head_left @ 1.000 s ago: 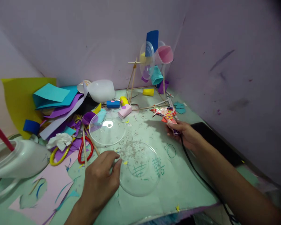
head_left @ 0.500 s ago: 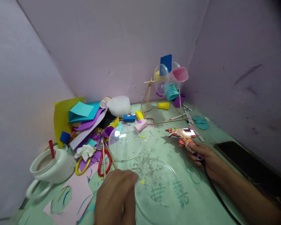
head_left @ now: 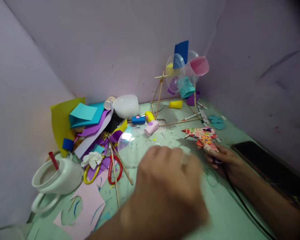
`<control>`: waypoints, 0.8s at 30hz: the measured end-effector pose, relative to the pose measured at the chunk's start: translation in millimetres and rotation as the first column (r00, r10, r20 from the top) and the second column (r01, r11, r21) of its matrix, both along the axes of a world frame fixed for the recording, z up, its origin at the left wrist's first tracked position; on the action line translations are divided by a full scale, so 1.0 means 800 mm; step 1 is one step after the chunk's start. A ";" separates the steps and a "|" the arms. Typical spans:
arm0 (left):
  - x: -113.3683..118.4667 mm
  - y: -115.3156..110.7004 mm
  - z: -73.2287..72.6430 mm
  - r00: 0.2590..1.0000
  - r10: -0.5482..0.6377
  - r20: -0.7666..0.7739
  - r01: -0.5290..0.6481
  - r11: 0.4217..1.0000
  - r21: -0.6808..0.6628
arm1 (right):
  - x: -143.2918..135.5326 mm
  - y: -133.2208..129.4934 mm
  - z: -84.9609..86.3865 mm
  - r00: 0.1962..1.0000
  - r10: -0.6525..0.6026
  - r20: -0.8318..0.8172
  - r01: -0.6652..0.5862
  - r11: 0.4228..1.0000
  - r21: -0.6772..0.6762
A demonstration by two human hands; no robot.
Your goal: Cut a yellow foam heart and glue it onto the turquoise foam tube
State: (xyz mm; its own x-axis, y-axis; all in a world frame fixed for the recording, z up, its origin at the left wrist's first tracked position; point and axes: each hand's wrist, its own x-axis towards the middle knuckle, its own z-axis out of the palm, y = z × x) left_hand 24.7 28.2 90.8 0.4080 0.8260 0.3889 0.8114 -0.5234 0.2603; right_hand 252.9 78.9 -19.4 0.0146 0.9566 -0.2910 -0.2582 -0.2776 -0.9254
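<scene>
My right hand (head_left: 221,156) grips a glue gun (head_left: 205,137) wrapped in flower-patterned covering. The gun's nozzle points left, and a black cord trails from its handle. My left hand (head_left: 170,186) is stretched over the middle of the table, smeared by motion. Its knuckles face up, its fingers curl down out of sight, and anything under it is hidden. Just beyond it lies a clear plastic disc (head_left: 130,151). A pink paper roll (head_left: 151,127), a blue roll (head_left: 138,120) and a yellow roll (head_left: 149,116) rest behind the disc.
A stick frame (head_left: 160,95) bearing clear discs and coloured paper cups (head_left: 200,66) stands at the back. Left are a white mug (head_left: 58,180), red-handled scissors (head_left: 115,169), sticks and coloured paper sheets (head_left: 90,113). A dark phone (head_left: 267,170) lies right. Walls close in the table.
My left hand has moved right and forward, now covering the nearer clear disc and the green scribbles. The right hand still holds the glue gun, its body turned slightly. The view has shifted a little.
</scene>
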 end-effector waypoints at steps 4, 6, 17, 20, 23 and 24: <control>-0.023 0.106 -0.035 0.946 0.314 -0.078 -0.321 0.942 -0.102 | 0.000 0.002 -0.008 0.997 0.050 -0.054 -0.048 0.998 0.036; -0.031 0.144 -0.056 0.919 0.378 -0.116 -0.389 0.916 -0.095 | -0.002 0.005 -0.013 0.991 0.100 -0.086 -0.094 0.993 0.072; -0.011 0.191 -0.093 0.861 0.444 -0.246 -0.480 0.871 -0.107 | -0.027 0.025 -0.021 0.965 0.057 0.255 -0.073 0.996 0.054; -0.007 0.191 -0.086 0.867 0.463 -0.185 -0.482 0.872 -0.079 | -0.016 0.024 -0.017 0.900 0.019 0.435 -0.062 0.995 0.083; -0.004 0.179 -0.068 0.870 0.490 -0.049 -0.491 0.871 -0.008 | -0.005 0.020 -0.004 0.741 -0.035 0.671 -0.071 0.989 0.131; -0.003 0.172 -0.062 0.872 0.490 0.011 -0.490 0.872 0.007 | -0.003 0.018 0.001 0.643 -0.047 0.765 -0.081 0.988 0.129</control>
